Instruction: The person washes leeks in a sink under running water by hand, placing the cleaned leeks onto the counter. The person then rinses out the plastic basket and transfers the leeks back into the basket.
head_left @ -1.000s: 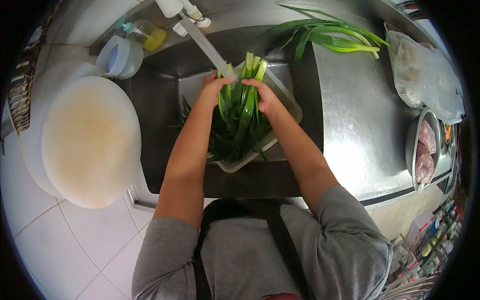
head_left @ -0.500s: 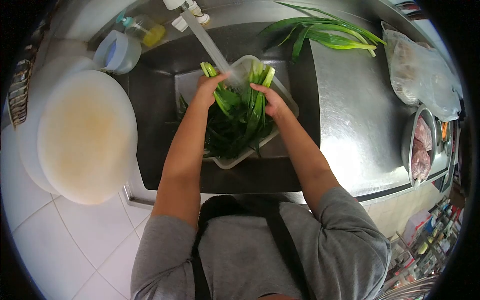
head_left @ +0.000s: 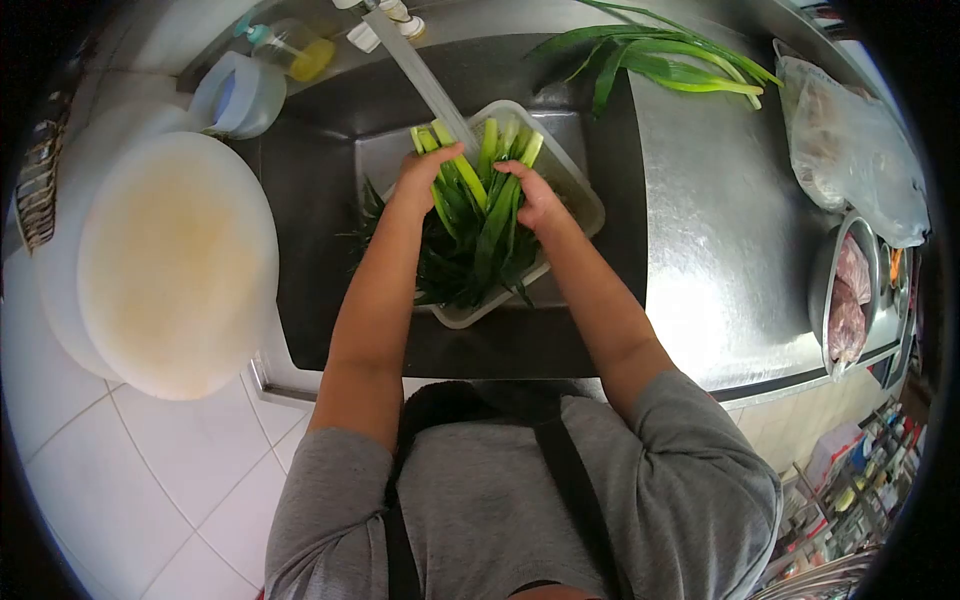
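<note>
Long green flat-leaved stalks with pale ends [head_left: 490, 238]: one wet-looking bundle, in the sink, over the basket; pale ends to the far side, dark leaf tips to the near side.

Left hand [head_left: 418, 180]: bare, grasping the left part of the bundle, thumb laid across the stalks; remaining fingers largely hidden.

Right hand [head_left: 538, 196]: bare, grasping the right part, thumb over the stalks; remaining fingers largely hidden.

Pale rectangular plastic basket [head_left: 590, 192]: set askew in the sink, beneath the bundle.

Dark grey metal sink [head_left: 330, 300]: centre.

Clear stream of running water [head_left: 418, 72]: slanting from the far side down between the hands.

Clear bottle with teal pump and yellow liquid [head_left: 313, 58]: far left, beside a translucent white plastic tub [head_left: 262, 100].

Round white board with yellowish centre [head_left: 178, 265]: left of the sink.

Loose green stalks with white ends [head_left: 690, 70]: far right, on the brushed steel counter [head_left: 715, 230].

Translucent plastic bag [head_left: 860, 150]: right, contents unclear.

Round steel bowl [head_left: 823, 285]: right, nearer than the bag, holding pink meat in clear wrapping [head_left: 848, 305].
</note>
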A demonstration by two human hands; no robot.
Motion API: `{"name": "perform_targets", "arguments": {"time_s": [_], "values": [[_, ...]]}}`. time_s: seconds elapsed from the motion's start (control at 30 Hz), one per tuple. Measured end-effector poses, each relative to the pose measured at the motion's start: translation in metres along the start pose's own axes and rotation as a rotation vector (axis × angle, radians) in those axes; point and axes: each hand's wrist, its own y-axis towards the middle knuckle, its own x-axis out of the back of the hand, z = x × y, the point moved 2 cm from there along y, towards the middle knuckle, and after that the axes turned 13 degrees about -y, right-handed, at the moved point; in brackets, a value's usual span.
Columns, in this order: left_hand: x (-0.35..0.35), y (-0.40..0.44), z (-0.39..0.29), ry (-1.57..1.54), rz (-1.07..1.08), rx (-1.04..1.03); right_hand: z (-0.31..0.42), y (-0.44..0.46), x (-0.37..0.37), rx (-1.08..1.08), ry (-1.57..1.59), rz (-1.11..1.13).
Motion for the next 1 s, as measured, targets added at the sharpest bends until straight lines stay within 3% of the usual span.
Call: {"name": "perform_targets", "arguments": {"time_s": [0.13,0.3,0.47,0.63,0.8,0.93,1.0], "values": [[-0.001,0.019,0.0,-0.057,-0.018,-0.009,0.011,-0.002,0.005,0.067,0.042,0.122],[-0.011,0.027,-0.028,-0.034,-0.152,-0.123,0.036,-0.014,0.024,0.181,-0.153,-0.041],[-0.028,0.001,-0.059,0.217,-0.029,-0.291,0.056,-0.025,0.044,0.482,-0.181,-0.165],[-0.039,-0.026,-0.077,0.203,0.071,-0.306,0.064,-0.037,0.041,0.427,-0.116,-0.249],[-0.037,-0.035,-0.088,0.163,-0.034,-0.313,0.07,-0.045,0.017,0.42,-0.179,-0.238],[-0.04,-0.046,-0.094,0.038,-0.042,-0.303,0.066,-0.038,0.008,0.456,-0.185,-0.129],[-0.03,-0.02,-0.09,-0.022,0.069,-0.273,0.064,-0.035,0.003,0.475,-0.165,-0.108]]}}
